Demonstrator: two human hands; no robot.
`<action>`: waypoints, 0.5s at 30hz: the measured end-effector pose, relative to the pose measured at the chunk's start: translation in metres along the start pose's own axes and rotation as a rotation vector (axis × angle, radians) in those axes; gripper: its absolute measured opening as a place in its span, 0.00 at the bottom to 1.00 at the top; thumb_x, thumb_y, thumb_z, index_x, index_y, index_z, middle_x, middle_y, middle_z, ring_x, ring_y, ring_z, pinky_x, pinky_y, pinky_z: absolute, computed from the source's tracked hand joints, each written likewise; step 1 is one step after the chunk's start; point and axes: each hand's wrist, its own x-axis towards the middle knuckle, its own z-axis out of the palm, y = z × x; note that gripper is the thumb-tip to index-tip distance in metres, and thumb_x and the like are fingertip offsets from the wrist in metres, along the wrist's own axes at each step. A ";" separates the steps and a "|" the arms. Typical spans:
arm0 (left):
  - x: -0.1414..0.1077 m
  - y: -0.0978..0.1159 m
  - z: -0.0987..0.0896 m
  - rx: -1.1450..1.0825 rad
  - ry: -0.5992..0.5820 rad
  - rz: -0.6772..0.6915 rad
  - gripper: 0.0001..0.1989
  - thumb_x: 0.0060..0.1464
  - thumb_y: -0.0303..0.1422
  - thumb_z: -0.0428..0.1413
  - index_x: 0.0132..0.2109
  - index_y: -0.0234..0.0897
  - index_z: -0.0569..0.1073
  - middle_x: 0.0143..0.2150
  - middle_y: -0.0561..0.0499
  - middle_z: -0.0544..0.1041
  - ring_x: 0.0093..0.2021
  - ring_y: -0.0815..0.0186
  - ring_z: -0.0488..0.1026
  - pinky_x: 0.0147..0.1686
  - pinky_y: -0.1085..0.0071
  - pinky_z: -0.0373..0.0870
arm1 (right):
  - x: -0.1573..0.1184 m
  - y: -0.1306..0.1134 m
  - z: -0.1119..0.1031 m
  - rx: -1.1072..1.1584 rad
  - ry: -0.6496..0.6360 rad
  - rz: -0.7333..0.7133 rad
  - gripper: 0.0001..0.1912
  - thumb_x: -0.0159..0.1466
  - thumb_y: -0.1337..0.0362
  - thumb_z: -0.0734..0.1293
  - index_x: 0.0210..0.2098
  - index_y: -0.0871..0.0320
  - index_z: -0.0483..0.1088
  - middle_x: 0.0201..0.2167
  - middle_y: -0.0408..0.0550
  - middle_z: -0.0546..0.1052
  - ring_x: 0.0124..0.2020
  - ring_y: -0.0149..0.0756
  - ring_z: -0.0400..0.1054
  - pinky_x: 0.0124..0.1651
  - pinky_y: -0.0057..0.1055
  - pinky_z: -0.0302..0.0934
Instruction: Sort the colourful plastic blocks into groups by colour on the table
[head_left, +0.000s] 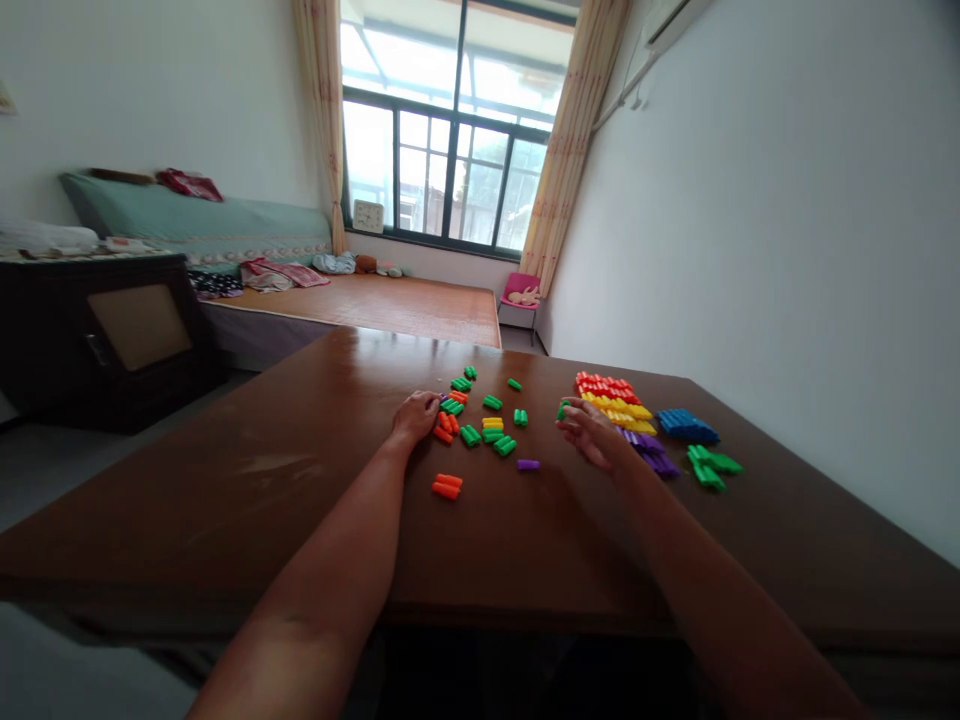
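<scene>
Past your desk (225, 510) you've got a big dark-framed window (431, 150) with patterned curtains (321, 90) either side and a squarish pale clock (368, 216) at its lower left. Below that there's a bed (255, 335) with a brown mat (405, 305) and rumpled cloths (289, 274). Dark cabinet (49, 330) off to your left, pink chair (520, 281) with a plush toy (525, 297) by the right curtain (574, 150).

Daylight comes through the window (450, 130), its upper panes washed out to white. A pale sheen lies along the far edge of the tabletop (292, 430), while the space under its near edge falls dark. Wide-angle stretch tilts the wall (750, 220); the coloured pieces (493, 436) look soft.
</scene>
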 end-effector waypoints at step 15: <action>0.018 -0.021 0.007 0.061 -0.008 0.068 0.19 0.57 0.39 0.48 0.49 0.40 0.79 0.48 0.45 0.79 0.44 0.57 0.76 0.40 0.68 0.71 | -0.097 0.076 -0.276 -0.927 0.949 0.011 0.17 0.51 0.65 0.64 0.42 0.54 0.69 0.39 0.50 0.78 0.35 0.39 0.72 0.42 0.38 0.67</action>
